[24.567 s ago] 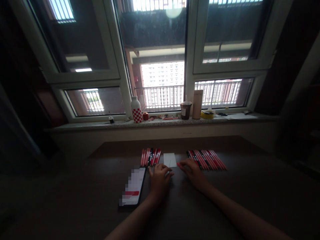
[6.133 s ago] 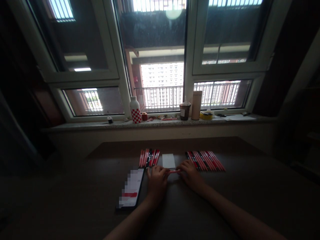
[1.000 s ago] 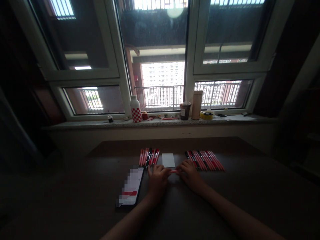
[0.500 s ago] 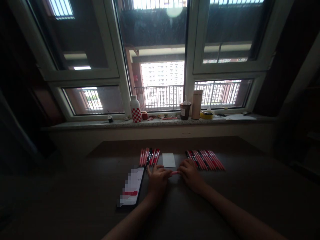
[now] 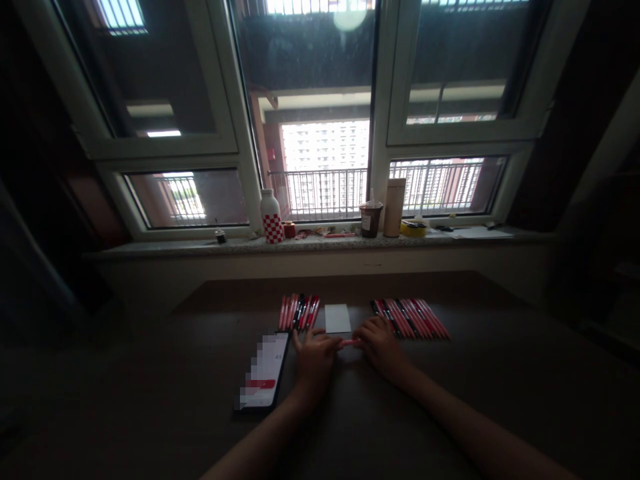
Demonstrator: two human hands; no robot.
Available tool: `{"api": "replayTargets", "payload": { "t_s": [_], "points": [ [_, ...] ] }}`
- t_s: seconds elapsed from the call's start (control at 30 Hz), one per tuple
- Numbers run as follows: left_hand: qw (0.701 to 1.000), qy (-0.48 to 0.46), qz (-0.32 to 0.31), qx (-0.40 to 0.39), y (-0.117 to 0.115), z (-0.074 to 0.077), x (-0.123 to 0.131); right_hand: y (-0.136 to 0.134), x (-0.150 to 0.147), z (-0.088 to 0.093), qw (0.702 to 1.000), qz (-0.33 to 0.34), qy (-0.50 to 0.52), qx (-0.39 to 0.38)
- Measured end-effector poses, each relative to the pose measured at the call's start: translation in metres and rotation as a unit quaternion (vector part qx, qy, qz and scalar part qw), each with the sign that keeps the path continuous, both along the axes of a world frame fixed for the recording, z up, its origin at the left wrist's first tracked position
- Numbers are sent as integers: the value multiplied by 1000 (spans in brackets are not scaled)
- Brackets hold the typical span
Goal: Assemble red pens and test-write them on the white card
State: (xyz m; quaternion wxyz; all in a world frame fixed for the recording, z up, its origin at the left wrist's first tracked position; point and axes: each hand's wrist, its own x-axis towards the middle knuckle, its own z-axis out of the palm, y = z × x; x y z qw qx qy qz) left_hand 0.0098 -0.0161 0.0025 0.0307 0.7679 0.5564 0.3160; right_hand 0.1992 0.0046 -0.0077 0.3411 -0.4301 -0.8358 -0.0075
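Note:
A slim pink pen lies crosswise between my two hands, low over the dark table. My left hand pinches its left end between thumb and fingers, while the other fingers fan out toward the back. At the opposite end, the curled fingers of my right hand close on it and hide that part. Just behind the pen lies a small white card. One row of pink, red and black pens is beyond my left hand; a wider row of similar pens sits beyond my right.
A smartphone with a lit screen lies left of my left hand. Along the windowsill stand a red-checked white bottle, a drink cup, a tall tan tumbler and a yellow tape roll.
Both hands hold nearly the same position on the pen. The small number on the phone screen looks different, and the whole view has shifted very slightly.

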Motion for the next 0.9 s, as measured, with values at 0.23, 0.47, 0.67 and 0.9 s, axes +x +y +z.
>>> {"api": "replayTargets", "payload": {
  "t_s": [0.23, 0.47, 0.67, 0.9],
  "points": [
    [1000, -11, -1, -6, -1, 2, 1, 3, -1, -5, 1000, -4, 8, 2],
    [1000, -7, -3, -1, -1, 0, 2, 2, 1, -4, 1000, 6, 21, -10],
    [1000, -18, 4, 12, -2, 1, 3, 1, 1, -1, 1000, -4, 14, -4],
    [1000, -15, 7, -2, -2, 1, 2, 1, 2, -1, 1000, -6, 7, -1]
  ]
}}
